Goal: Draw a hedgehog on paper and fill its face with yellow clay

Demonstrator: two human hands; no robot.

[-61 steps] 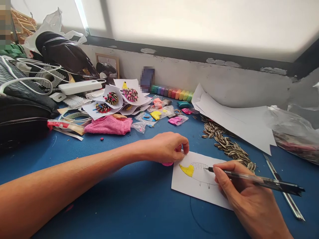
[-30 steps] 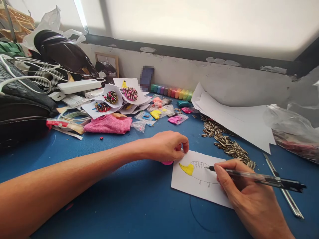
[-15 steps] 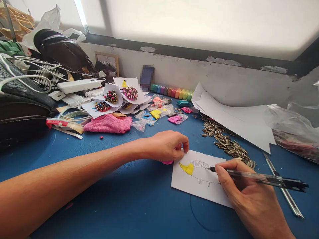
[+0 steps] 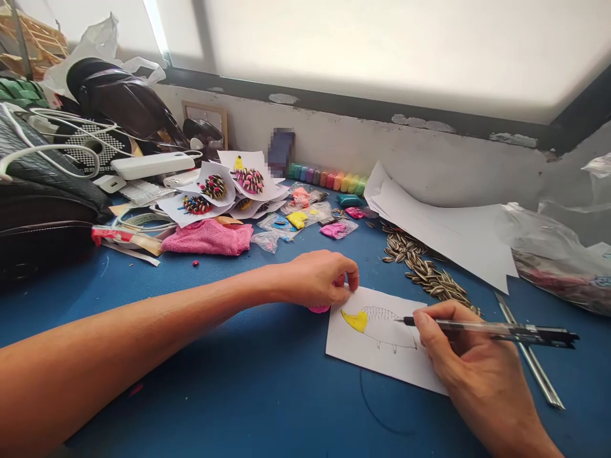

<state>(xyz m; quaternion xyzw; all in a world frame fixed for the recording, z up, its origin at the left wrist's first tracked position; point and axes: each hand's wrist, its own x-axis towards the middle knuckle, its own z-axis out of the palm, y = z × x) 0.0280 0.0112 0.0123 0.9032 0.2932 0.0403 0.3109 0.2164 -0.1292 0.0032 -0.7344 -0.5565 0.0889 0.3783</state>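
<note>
A white sheet of paper point(image 4: 382, 366) lies on the blue table, bearing an outline drawing of a hedgehog-like animal point(image 4: 389, 327) with short legs. Its pointed snout point(image 4: 356, 321) is filled in yellow, and rows of small marks cover the upper back. My right hand point(image 4: 472, 362) grips a black pen point(image 4: 496, 331), its tip touching or just above the drawn back. With curled fingers, my left hand point(image 4: 324, 280) holds the sheet at its top left corner. Something bright pink point(image 4: 319, 310) peeks out beneath that hand, mostly hidden.
Sunflower seeds point(image 4: 442, 283) lie beyond the sheet, near larger white papers point(image 4: 443, 232). A utility knife point(image 4: 532, 356) rests at right. Behind are bagged clay point(image 4: 337, 229), a pink cloth point(image 4: 207, 237) and seed-covered hedgehog pictures point(image 4: 248, 178). A black bag point(image 4: 42, 216) stands at left.
The pen and my right hand have shifted very slightly over the drawn back, where the rows of marks look a little fuller. My left hand stays on the corner; the view has moved slightly.
</note>
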